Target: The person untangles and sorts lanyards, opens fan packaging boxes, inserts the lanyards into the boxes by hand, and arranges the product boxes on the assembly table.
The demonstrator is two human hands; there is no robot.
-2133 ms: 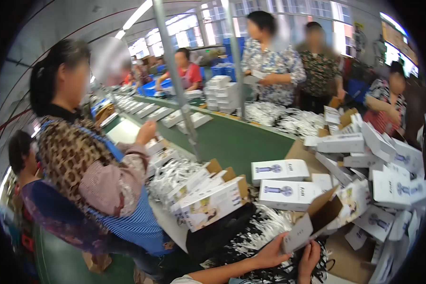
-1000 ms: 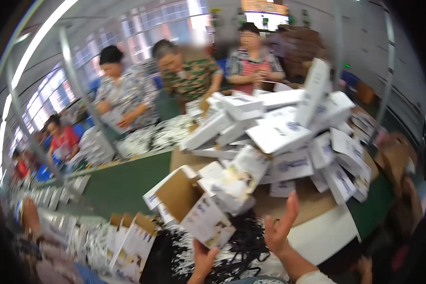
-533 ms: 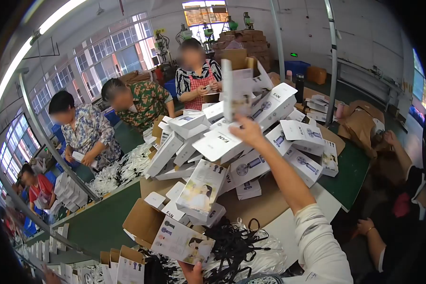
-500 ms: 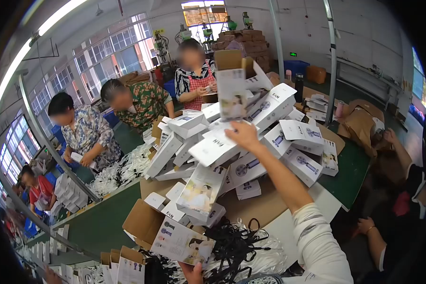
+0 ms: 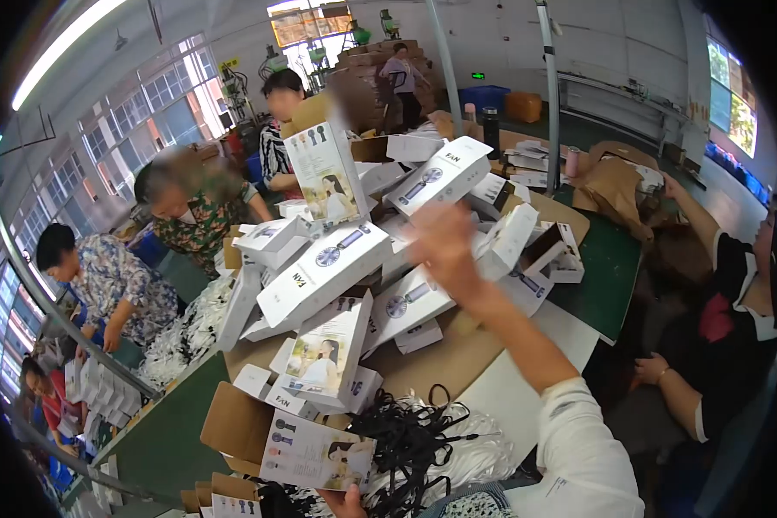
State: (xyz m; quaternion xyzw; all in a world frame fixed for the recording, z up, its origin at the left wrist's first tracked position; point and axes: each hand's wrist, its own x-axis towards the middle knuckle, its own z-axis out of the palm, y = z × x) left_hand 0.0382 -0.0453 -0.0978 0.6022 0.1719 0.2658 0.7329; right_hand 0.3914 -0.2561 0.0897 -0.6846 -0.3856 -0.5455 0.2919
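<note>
My left hand [image 5: 345, 501] holds an open fan box [image 5: 318, 451] by its lower edge, thumb on the printed side. The box's brown flap stands out to the left. My right hand [image 5: 445, 246], smeared by motion, is over a heap of white fan boxes; whether its fingers touch one I cannot tell. Left of it lies a box marked FAN [image 5: 324, 272]. Behind that stands an open box with a woman's picture [image 5: 326, 177]. Another FAN box [image 5: 440, 177] rests just beyond my right hand.
Black straps [image 5: 410, 440] and white cords [image 5: 483, 440] lie in front of me. More white cords [image 5: 186, 337] are heaped on the left beside a green work surface [image 5: 168, 410]. Several co-workers are across the bench, and a person [image 5: 708, 345] is at the right.
The view has turned right, shifting the pile leftward. My right hand has left the front FAN box and moved right across the heap. My left hand still holds the open box.
</note>
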